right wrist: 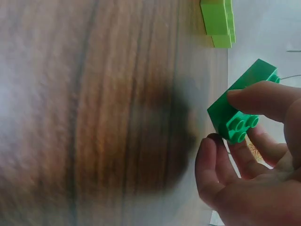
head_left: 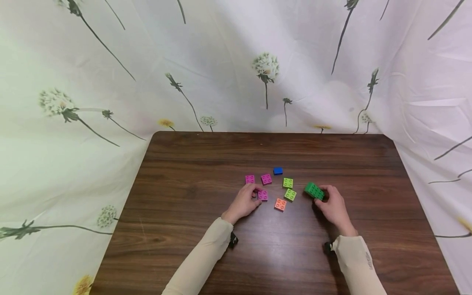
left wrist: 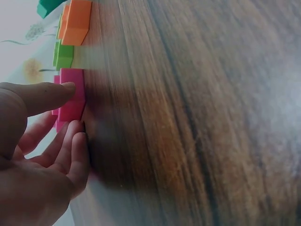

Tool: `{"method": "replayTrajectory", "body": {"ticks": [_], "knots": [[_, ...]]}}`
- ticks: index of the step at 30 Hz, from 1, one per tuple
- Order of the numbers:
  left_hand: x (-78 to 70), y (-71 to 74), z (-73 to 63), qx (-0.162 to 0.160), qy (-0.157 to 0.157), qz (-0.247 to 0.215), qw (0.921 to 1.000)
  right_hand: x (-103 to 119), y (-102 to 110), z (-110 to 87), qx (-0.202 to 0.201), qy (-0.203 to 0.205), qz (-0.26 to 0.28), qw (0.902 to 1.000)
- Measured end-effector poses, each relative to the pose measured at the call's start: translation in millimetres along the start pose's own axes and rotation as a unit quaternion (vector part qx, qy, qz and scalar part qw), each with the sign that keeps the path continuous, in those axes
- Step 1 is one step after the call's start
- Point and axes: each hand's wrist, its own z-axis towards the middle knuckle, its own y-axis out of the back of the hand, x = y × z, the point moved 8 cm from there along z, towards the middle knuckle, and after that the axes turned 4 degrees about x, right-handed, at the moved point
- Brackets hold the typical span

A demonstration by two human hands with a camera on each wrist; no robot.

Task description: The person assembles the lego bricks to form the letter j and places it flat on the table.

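Observation:
My right hand (head_left: pixel 333 207) pinches a green building brick (head_left: pixel 314 191) between thumb and fingers. In the right wrist view that green brick (right wrist: pixel 244 101) is tilted and held above the tabletop, with studs showing near the fingers. My left hand (head_left: pixel 244 201) is at a magenta brick (head_left: pixel 262 195) that rests on the table. The left wrist view has the thumb across the near side of this magenta brick (left wrist: pixel 72 96), with other fingers around its far side. Two more magenta bricks, one at the left (head_left: pixel 250 179) and one beside it (head_left: pixel 266 179), lie just beyond the left hand.
Between the hands are an orange brick (head_left: pixel 280 204) and two lime bricks, a nearer one (head_left: pixel 290 194) and a farther one (head_left: pixel 288 182). Farther back lies a blue brick (head_left: pixel 278 170). The brown wooden table (head_left: pixel 191 155) meets a flower-patterned cloth (head_left: pixel 228 73) behind.

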Motion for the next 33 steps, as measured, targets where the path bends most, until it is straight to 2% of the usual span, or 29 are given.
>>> {"method": "replayTrajectory", "body": {"ticks": [7,15,23,33], "knots": [[3.0,0.7,0.0,-0.002,0.002,-0.005,1.0000,4.9,-4.5,-5.3,0.005,0.002,0.042,0.9991],[5.6,0.2,-0.9,0.004,0.017,-0.012,0.9998,8.7,-17.2,-13.9,0.036,0.004,0.082,0.9960],[7.4,-0.3,-1.1,0.002,0.018,-0.009,0.9998,20.5,-35.7,-23.3,0.076,0.051,0.071,0.9933],[8.9,-1.2,-0.3,0.002,0.017,-0.010,0.9998,35.3,-52.1,-34.2,0.095,0.069,0.059,0.9913]]}}
